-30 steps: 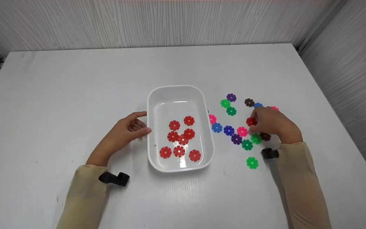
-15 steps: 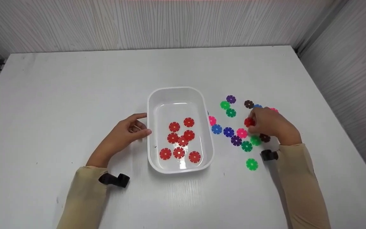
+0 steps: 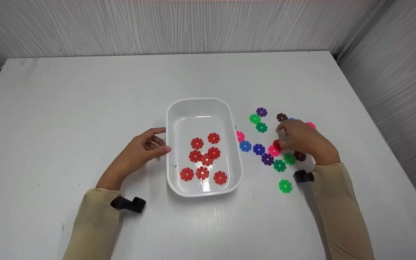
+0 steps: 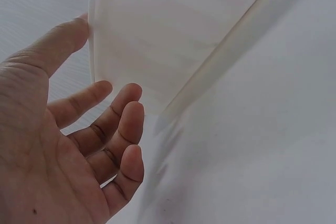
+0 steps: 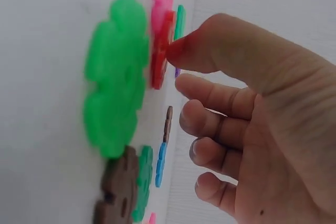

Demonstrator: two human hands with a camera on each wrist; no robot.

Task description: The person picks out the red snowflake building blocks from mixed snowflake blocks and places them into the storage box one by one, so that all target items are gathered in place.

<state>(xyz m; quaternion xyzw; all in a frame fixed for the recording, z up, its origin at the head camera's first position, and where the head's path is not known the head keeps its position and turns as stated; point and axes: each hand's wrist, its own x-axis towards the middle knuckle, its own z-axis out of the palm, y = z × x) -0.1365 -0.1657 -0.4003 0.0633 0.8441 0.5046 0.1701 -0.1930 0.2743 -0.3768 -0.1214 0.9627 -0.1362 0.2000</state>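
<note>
My left hand [image 3: 137, 153] is at the left side of a white tray [image 3: 204, 194], the thumb tip on the rim and the index fingertip at the outer wall. In the left wrist view the other fingers [image 4: 132, 124] curl loosely beside the tray wall [image 4: 157, 35]. My right hand [image 3: 303, 137] is among the loose discs to the right. Its thumb tip presses on a red notched disc [image 5: 161, 51], which overlaps a pink disc [image 3: 274, 151]. The index finger stands apart from the thumb, with the other fingers loosely bent.
Several red notched discs [image 3: 202, 173] lie in the tray. Around my right hand are a green disc [image 3: 285, 186], a brown disc [image 3: 282, 117], a purple disc [image 3: 261, 112] and a blue disc [image 3: 245, 146]. A wood-grain wall [image 3: 179, 29] stands behind the table [image 3: 85, 90].
The red disc has moved slightly left and toward me, onto the pink one. My right index finger has lifted off it, while the thumb stays. The left hand keeps its place at the tray.
</note>
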